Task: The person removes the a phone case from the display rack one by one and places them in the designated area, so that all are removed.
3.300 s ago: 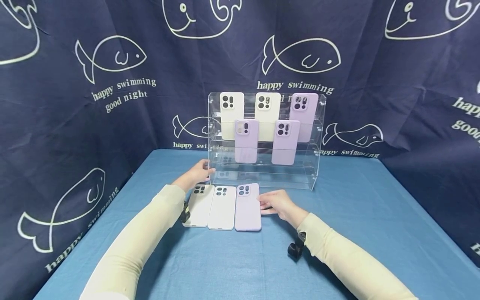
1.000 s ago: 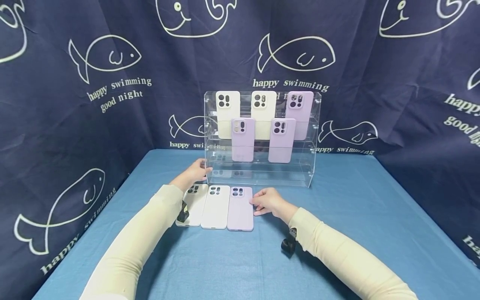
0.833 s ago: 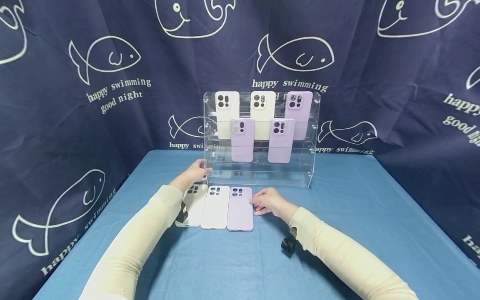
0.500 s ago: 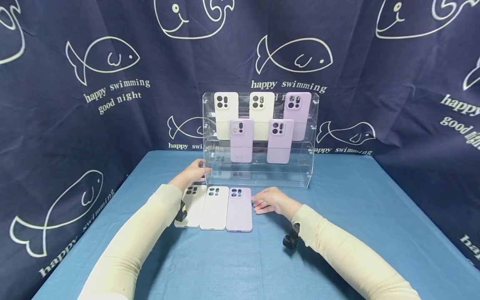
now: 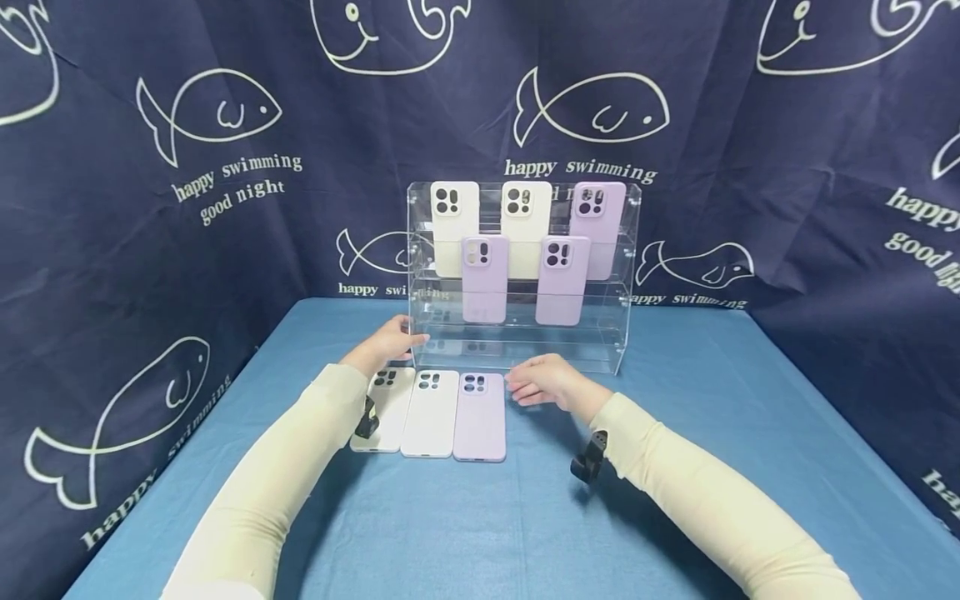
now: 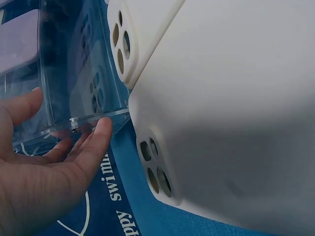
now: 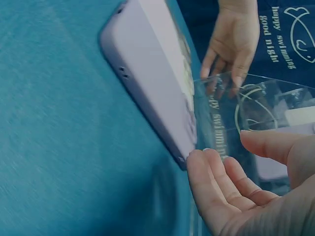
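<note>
My left hand [image 5: 390,340] holds the left side of a clear acrylic display stand [image 5: 525,357], thumb in front of the side panel and fingers on its outer side. My right hand [image 5: 551,382] is just off the top right corner of a lilac phone case [image 5: 480,421], its fingers extended and holding nothing. To the left of that case lie a white phone case [image 5: 431,421] and another white one [image 5: 386,417], side by side in a row before the stand. My left wrist overlaps the leftmost case. In the right wrist view, the thumb and fingers [image 7: 202,179] are spread apart.
On the stand's top tier stand two cream phone cases [image 5: 455,225] and a lilac one [image 5: 600,225]; the tier below holds two lilac cases [image 5: 485,292]. A blue cloth [image 5: 690,400] covers the table. Behind hangs a navy curtain [image 5: 465,125] with fish drawings.
My right hand has left the lilac case's right edge and moved away from me, toward the stand. The row of cases stays put, and my left hand stays on the stand's side.
</note>
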Tool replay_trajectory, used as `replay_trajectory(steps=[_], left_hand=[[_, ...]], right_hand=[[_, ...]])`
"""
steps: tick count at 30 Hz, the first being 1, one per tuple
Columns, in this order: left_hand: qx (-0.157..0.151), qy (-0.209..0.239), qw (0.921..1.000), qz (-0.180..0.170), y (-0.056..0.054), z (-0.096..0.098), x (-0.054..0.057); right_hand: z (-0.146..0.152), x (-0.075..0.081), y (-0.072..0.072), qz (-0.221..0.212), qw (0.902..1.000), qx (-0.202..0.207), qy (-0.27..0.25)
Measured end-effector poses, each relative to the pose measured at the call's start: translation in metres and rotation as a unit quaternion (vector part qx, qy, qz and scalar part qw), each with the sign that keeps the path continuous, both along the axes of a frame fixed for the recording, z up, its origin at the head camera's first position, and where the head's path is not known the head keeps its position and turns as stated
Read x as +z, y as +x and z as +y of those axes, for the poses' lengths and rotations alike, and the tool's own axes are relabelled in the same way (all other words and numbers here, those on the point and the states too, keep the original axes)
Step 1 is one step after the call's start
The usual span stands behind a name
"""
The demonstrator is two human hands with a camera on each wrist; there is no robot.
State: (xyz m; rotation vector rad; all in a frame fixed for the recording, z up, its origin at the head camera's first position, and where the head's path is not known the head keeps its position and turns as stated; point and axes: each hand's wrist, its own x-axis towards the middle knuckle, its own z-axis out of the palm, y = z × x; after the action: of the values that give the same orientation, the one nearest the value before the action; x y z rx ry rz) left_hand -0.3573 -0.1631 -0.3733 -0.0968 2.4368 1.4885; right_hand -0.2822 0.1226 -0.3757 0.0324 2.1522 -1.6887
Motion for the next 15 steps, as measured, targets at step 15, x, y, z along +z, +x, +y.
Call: replay_trajectory(steps=[15], left_hand=[[0.005,-0.012,0.9999,0.002,0.003,0.003,0.002]], right_hand=[[0.025,0.052,-0.007,0.059,0.9977,-0.029,0.013]])
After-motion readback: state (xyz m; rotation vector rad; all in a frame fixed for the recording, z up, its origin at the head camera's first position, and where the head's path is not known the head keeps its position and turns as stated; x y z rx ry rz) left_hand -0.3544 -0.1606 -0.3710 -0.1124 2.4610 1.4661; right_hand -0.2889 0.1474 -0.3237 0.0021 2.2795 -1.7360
